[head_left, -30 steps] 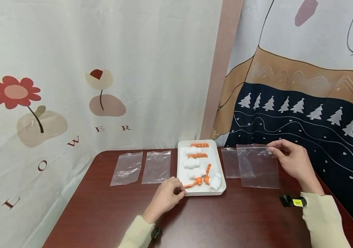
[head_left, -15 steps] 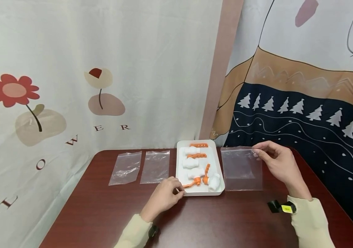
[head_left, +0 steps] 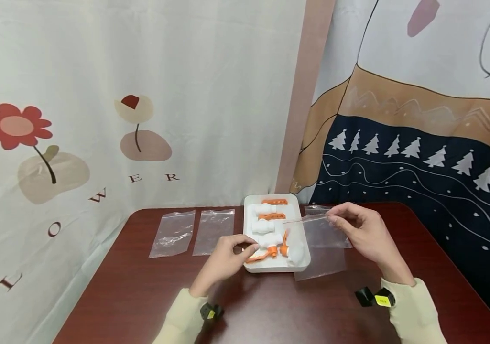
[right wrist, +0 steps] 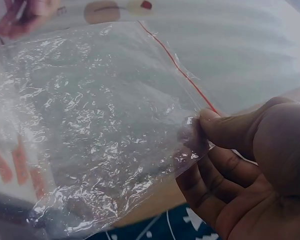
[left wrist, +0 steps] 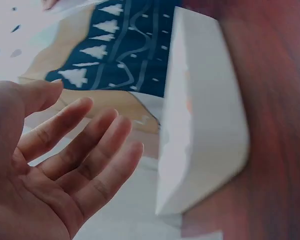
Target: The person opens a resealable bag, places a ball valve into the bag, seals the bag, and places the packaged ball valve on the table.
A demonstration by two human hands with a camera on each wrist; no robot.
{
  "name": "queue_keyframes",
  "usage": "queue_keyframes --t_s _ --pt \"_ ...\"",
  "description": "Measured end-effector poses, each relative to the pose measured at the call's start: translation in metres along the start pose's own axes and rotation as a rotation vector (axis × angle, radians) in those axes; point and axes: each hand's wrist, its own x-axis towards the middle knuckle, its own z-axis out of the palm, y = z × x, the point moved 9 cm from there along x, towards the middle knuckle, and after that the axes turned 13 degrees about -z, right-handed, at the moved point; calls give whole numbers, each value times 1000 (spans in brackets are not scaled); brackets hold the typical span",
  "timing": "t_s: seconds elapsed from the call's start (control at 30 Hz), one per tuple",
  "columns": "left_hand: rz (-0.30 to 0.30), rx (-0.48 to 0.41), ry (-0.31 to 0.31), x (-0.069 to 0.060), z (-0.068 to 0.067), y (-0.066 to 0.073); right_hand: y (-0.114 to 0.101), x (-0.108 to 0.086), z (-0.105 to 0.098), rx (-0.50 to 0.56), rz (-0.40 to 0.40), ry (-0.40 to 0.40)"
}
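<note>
My right hand (head_left: 365, 234) pinches the top corner of a clear zip bag (head_left: 324, 253), which hangs partly over the right side of a white tray (head_left: 277, 269). In the right wrist view the bag (right wrist: 105, 100) shows a red zip line, its corner between thumb and fingers (right wrist: 230, 125). My left hand (head_left: 225, 258) is above the tray's near left corner; in the left wrist view its fingers (left wrist: 97, 155) are spread and slightly bent, holding nothing. White fittings (head_left: 263, 226) with orange handles (head_left: 275, 201) lie in the tray.
Two clear bags, one at the far left (head_left: 171, 234) and one beside it (head_left: 213, 231), lie left of the tray. Another clear bag (head_left: 317, 209) lies partly hidden behind the held bag. A patterned curtain (head_left: 210, 95) hangs along the table's far edge.
The right hand has moved left with the bag, which now overlaps the tray. My left hand has lifted slightly from the tray's near corner.
</note>
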Motion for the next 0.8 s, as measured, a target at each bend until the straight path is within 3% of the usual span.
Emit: queue_keyframes --t_s 0.1,0.27,0.4,0.57,0.8 --pt "-32 -115 -31 3 -3 8 -5 0 9 29 -1 -32" --pt "-63 -315 -145 6 3 26 -12 -1 23 61 -7 -81" --pt "-56 -400 -195 5 4 43 -20 1 37 123 -43 -114" --pt "-21 -375 -211 0 2 60 -32 3 58 191 -103 -182" --pt "-16 -221 -146 -13 -5 73 -46 5 80 236 -167 -242"
